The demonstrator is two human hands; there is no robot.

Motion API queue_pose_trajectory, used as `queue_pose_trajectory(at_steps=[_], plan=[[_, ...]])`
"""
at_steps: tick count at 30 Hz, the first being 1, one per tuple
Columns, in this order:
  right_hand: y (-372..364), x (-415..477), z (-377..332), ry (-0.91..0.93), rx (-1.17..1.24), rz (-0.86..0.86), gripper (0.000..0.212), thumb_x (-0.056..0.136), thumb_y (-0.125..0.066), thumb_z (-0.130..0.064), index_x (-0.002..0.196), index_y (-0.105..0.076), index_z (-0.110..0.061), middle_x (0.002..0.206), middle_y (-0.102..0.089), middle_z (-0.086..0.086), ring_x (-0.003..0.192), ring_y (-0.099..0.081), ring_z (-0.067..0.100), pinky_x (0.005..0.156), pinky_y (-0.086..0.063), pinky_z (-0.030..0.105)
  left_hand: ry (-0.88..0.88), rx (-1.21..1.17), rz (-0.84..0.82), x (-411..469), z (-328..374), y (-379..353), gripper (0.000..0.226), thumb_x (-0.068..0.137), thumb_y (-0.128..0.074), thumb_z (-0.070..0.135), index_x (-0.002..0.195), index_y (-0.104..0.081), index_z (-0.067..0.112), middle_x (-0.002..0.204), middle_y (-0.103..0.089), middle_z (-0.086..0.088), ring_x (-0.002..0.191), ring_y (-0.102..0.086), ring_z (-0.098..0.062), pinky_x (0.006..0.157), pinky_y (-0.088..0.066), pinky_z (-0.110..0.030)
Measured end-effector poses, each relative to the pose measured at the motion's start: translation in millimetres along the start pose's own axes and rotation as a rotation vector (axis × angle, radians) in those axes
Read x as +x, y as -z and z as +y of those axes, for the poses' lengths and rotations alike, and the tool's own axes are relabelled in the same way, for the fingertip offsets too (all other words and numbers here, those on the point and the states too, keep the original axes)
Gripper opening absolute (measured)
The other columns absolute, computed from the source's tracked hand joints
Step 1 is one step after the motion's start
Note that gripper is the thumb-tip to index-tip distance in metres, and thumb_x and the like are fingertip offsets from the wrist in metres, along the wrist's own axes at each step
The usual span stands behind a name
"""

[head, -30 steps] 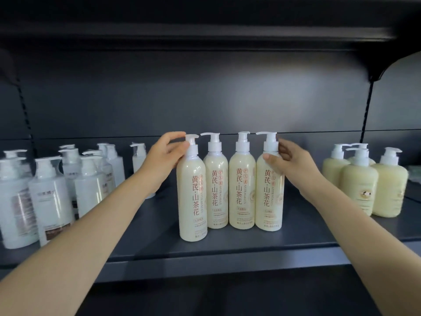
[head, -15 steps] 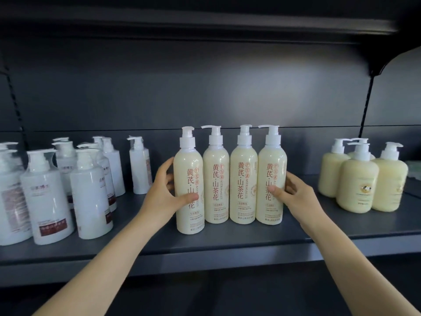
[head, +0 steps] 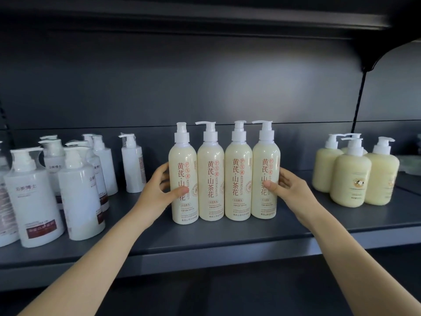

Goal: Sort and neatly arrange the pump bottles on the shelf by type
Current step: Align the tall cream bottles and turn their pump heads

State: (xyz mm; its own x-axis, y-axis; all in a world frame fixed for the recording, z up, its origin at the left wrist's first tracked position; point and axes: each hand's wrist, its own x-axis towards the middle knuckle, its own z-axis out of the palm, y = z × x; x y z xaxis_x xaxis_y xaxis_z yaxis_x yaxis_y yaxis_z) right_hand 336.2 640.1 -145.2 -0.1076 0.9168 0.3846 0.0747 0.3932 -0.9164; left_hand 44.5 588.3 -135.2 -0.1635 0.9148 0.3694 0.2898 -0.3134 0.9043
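On the shelf (head: 227, 238), curled fingers (head: 287, 177) grip both end cream bottles (head: 182, 160).

4 tall cream bottles (head: 238, 156), red txt, white pumps, upright, touching in a row mid shelf (head: 205, 242), labels fwd; L hand (head: 157, 192) & R hand (head: 293, 190) grip the end ones. White bottles (head: 79, 190) clustered L, squat yellow bottles (head: 350, 179) grouped R, all upright

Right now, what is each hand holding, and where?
The left hand grips the leftmost tall bottle at mid-body; the right hand grips the rightmost tall bottle at mid-body.
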Motion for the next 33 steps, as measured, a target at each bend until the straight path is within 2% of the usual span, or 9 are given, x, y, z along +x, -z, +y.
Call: queue_pose_trajectory(at_steps=[7, 13, 18, 21, 23, 26, 28, 30, 33], plan=[[0, -1, -5, -0.017, -0.031, -0.031, 0.032, 0.084, -0.068, -0.016, 0.113, -0.06, -0.029, 0.109, -0.068, -0.014, 0.102, -0.064, 0.002, 0.087, -0.05, 0.025, -0.014, 0.006, -0.042, -1, 0, 3, 0.061, 0.081, -0.067, 0.005, 0.13, -0.039, 0.031, 0.111, -0.056, 0.019, 0.103, -0.056, -0.001, 0.095, -0.045, -0.032], [-1, -3, -14, -0.049, -0.102, -0.023, 0.031, 0.085, -0.066, -0.015, 0.114, -0.059, -0.024, 0.104, -0.067, -0.014, 0.094, -0.064, 0.0, 0.074, -0.05, 0.017, -0.023, 0.019, -0.063, -1, -2, 3, 0.067, 0.082, -0.067, 0.007, 0.138, -0.036, 0.028, 0.115, -0.056, 0.017, 0.111, -0.055, -0.006, 0.098, -0.045, -0.035], [2, -1, -25, -0.106, -0.253, -0.04, 0.029, 0.084, -0.068, -0.018, 0.112, -0.059, -0.021, 0.103, -0.066, -0.012, 0.096, -0.063, 0.006, 0.09, -0.05, 0.03, -0.028, 0.156, -0.076, -2, 5, 4, 0.07, 0.084, -0.066, 0.013, 0.142, -0.029, 0.024, 0.126, -0.049, 0.011, 0.114, -0.05, -0.009, 0.1, -0.041, -0.036], [3, -2, -38, -0.143, -0.451, -0.085, 0.034, 0.083, -0.07, -0.023, 0.115, -0.059, -0.017, 0.105, -0.064, -0.009, 0.1, -0.061, 0.012, 0.092, -0.048, 0.031, -0.026, 0.323, -0.071, -6, 14, 6, 0.067, 0.086, -0.065, 0.02, 0.142, -0.029, 0.02, 0.133, -0.05, 0.004, 0.12, -0.051, -0.016, 0.096, -0.042, -0.033], [4, -2, -48, -0.155, -0.643, -0.108, 0.032, 0.083, -0.07, -0.027, 0.111, -0.06, -0.014, 0.102, -0.062, -0.007, 0.098, -0.06, 0.014, 0.084, -0.047, 0.026, -0.043, 0.467, -0.059, -9, 24, 10, 0.062, 0.085, -0.065, 0.026, 0.138, -0.035, 0.015, 0.133, -0.052, -0.002, 0.115, -0.052, -0.017, 0.09, -0.042, -0.029], [7, -11, -68, -0.164, -0.926, -0.159, 0.021, 0.084, -0.066, -0.031, 0.083, -0.059, -0.011, 0.081, -0.056, -0.003, 0.073, -0.053, 0.011, 0.058, -0.037, 0.02, -0.021, 0.682, -0.049, -21, 40, 18, 0.056, 0.087, -0.062, 0.034, 0.133, -0.042, 0.01, 0.131, -0.053, -0.009, 0.113, -0.054, -0.019, 0.091, -0.044, -0.03], [7, -25, -82, -0.144, -1.071, -0.206, 0.029, 0.086, -0.064, -0.031, 0.068, -0.046, -0.017, 0.071, -0.048, -0.005, 0.062, -0.045, 0.008, 0.052, -0.031, 0.021, -0.003, 0.815, -0.05, -36, 53, 24, 0.053, 0.088, -0.058, 0.038, 0.131, -0.045, 0.009, 0.13, -0.054, -0.009, 0.113, -0.055, -0.02, 0.092, -0.044, -0.029], [6, -43, -94, -0.091, -1.228, -0.263, 0.027, 0.087, -0.061, -0.032, 0.071, -0.045, -0.017, 0.076, -0.051, -0.004, 0.067, -0.048, 0.01, 0.056, -0.035, 0.023, -0.016, 0.922, -0.083, -57, 65, 30, 0.045, 0.09, -0.056, 0.038, 0.125, -0.051, 0.01, 0.125, -0.056, -0.008, 0.109, -0.055, -0.019, 0.09, -0.044, -0.027], [6, -80, -108, 0.036, -1.449, -0.365, 0.025, 0.088, -0.057, -0.036, 0.097, -0.056, -0.013, 0.102, -0.061, 0.004, 0.088, -0.058, 0.022, 0.07, -0.046, 0.031, -0.062, 1.095, -0.13, -104, 88, 35, 0.03, 0.092, -0.053, 0.036, 0.11, -0.058, 0.012, 0.114, -0.057, -0.004, 0.096, -0.053, -0.015, 0.082, -0.043, -0.025]])
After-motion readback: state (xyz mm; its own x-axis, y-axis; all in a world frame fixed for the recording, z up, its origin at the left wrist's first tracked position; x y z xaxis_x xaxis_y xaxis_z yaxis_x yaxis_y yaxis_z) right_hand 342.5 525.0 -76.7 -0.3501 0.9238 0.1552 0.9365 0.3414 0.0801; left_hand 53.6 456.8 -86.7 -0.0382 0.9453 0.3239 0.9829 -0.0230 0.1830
